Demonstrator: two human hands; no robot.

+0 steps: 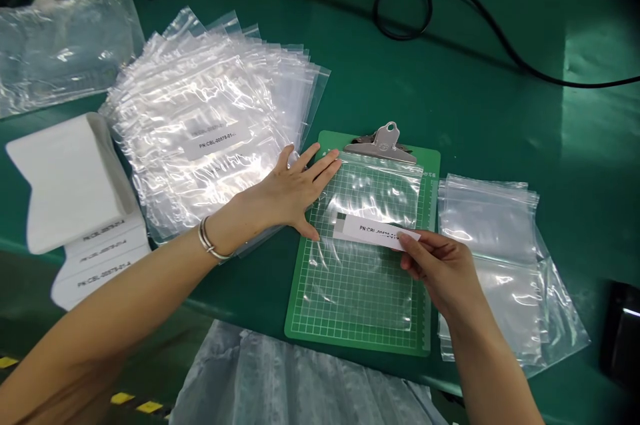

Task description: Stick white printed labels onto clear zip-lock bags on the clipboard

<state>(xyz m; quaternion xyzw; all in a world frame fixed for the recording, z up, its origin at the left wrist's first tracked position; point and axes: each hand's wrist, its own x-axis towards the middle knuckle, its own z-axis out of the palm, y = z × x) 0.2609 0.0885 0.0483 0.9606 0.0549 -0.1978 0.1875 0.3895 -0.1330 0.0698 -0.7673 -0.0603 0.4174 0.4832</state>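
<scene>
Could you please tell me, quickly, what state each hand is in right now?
Left hand: open, fingers spread, resting on the clear zip bag on the green clipboard.
Right hand: closed in a pinch, holding the white label.

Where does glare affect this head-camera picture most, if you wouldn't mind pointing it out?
In the head view, strong glare whitens the stacked bags and the bag on the clipboard; pale reflections streak the green table, and the corners fall dark.
</scene>
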